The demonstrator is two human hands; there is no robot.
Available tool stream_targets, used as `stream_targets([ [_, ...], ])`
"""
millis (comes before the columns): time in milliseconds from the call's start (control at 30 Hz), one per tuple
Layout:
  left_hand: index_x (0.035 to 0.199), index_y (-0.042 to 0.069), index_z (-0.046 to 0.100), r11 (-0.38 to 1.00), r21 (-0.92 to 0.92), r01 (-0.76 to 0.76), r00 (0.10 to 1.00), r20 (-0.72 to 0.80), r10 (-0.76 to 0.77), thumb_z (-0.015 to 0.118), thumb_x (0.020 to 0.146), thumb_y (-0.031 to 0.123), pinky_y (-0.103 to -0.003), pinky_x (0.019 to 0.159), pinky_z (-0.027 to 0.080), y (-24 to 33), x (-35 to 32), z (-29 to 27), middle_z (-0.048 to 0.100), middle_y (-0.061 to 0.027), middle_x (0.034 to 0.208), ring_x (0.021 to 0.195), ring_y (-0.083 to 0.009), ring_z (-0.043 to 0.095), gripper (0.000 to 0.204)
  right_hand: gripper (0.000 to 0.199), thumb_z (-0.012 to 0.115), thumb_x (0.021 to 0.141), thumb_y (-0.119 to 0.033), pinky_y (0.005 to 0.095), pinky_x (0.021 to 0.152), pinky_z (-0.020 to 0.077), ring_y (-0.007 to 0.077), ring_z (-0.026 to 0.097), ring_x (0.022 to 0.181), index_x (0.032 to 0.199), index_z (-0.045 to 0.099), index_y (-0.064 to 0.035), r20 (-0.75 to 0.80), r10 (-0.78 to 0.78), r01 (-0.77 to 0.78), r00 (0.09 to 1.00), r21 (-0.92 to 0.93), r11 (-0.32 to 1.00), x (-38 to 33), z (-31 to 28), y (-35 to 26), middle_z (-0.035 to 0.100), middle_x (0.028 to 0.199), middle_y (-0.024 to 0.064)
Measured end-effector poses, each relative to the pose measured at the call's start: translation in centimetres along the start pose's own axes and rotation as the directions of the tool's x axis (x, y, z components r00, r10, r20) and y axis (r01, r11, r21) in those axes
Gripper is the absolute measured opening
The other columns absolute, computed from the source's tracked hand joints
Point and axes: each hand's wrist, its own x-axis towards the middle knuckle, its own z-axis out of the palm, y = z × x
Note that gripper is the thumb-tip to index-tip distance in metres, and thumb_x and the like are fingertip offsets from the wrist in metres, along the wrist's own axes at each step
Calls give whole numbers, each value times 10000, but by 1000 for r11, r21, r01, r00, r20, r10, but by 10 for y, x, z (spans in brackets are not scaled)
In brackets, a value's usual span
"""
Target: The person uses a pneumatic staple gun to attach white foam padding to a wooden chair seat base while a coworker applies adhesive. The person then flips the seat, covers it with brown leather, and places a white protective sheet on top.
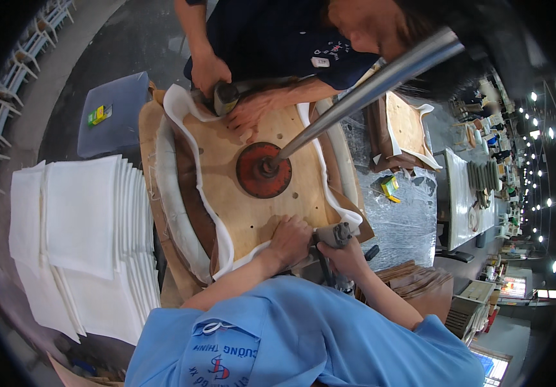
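A plywood seat panel [226, 187] lies face up, with white padding [191, 145] and brown cover material [194, 193] around its edges. A red round pressing plate [252, 174] on a metal rod [368, 90] bears on its middle. At the near edge my left hand [291, 240] is closed, knuckles up, over the padding's edge; its fingertips are partly hidden. My right hand [347, 259] grips a staple gun [334, 236], its nose at the panel's near right corner. Across from me, a co-worker's hand [210, 72] holds another staple gun [225, 98], while their other hand [252, 111] presses the far edge.
A stack of white padding sheets [78, 219] stands at left, near a plastic-wrapped block [113, 106] with a small box on it. To the right are a wrapped table [400, 219], a second covered panel [405, 126], a yellow-green box [390, 188] and stacked brown sheets [419, 284].
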Motion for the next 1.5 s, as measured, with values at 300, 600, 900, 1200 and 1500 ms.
stream_targets([
  [300,1005,80,750,995,72,66,996,53,-70,792,936,261,-532,987,481,14,-14,-31,739,-159,1051,1100,-390,677,198,315,857,997,-185,339,596,594,145,718,688,1230,749,-2,-91,20,-2,996,192,981,-38,17,26,754,895,51],
  [600,1127,61,772,937,345,49,929,328,-169,815,947,313,-549,1054,466,-7,-100,-106,704,-162,1191,1217,-385,640,312,371,889,967,-189,337,588,617,152,727,678,1244,745,11,-214,-25,68,977,196,978,-29,15,37,780,965,66],
  [900,1017,105,828,981,189,42,910,397,-116,791,975,370,-570,995,487,-17,-72,-93,745,-169,1102,1148,-375,682,271,374,889,982,-204,335,547,574,147,691,599,1243,732,12,-276,11,32,961,152,988,-21,11,34,766,915,63],
  [1200,966,113,829,984,175,-43,923,385,-29,782,979,357,-534,903,490,-29,-68,-87,768,-96,926,994,-347,720,248,388,886,983,-189,323,568,572,140,693,621,1274,722,8,-248,66,-38,967,116,993,-23,9,20,774,954,62],
  [1500,923,103,776,1000,11,1,980,197,-3,784,948,255,-518,923,473,-36,-67,-73,751,-103,948,1024,-341,685,154,460,894,986,-197,317,598,587,138,707,648,1350,698,4,-159,86,-69,983,113,991,-28,8,14,778,999,69],
])
